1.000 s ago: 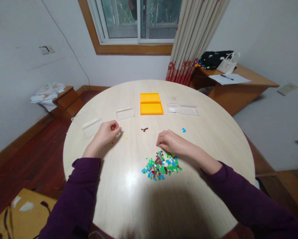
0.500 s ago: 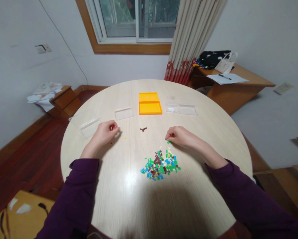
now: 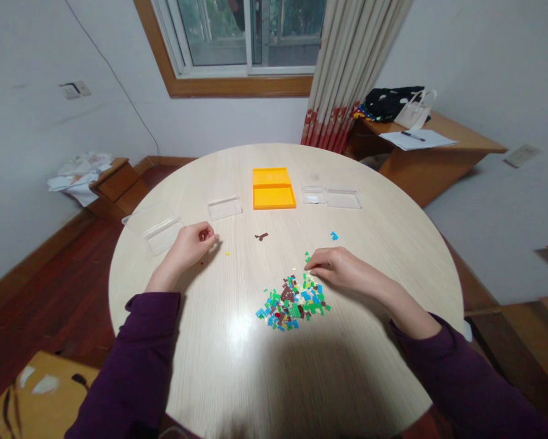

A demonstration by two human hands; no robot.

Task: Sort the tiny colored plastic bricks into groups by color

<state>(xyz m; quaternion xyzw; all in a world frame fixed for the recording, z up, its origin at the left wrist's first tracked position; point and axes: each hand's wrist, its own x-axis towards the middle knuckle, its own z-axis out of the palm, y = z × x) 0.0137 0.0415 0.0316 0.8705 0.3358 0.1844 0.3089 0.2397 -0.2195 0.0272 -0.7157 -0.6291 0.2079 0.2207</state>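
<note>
In the head view, a round pale counter (image 3: pixel 210 378) is seen from above, with a loose pile of small coloured pieces (image 3: pixel 293 311) spread near its middle, in which green, blue, brown, white, yellow and red can be made out. The right hand (image 3: pixel 342 268) is held at the upper right edge of the pile, its fingers brought close together and pointed down at the pieces; whether anything is gripped between them cannot be told. Just beside these fingertips, a few green pieces (image 3: pixel 307 256) are seen lying apart from the pile. The left hand (image 3: pixel 189 247) is held over the left part of the counter with its fingers curled and thumb and forefinger brought together; whether a piece is pinched there cannot be told. Near it, a yellow piece (image 3: pixel 227 253) and a tiny red piece (image 3: pixel 201 263) are seen. Beyond the pile, a brown group (image 3: pixel 262 236) and a blue group (image 3: pixel 334 236) are set well apart. Farther back, an open orange-yellow case (image 3: pixel 274 197) is flanked by a small clear tray (image 3: pixel 225 208) and a clear case (image 3: pixel 343 199).
</note>
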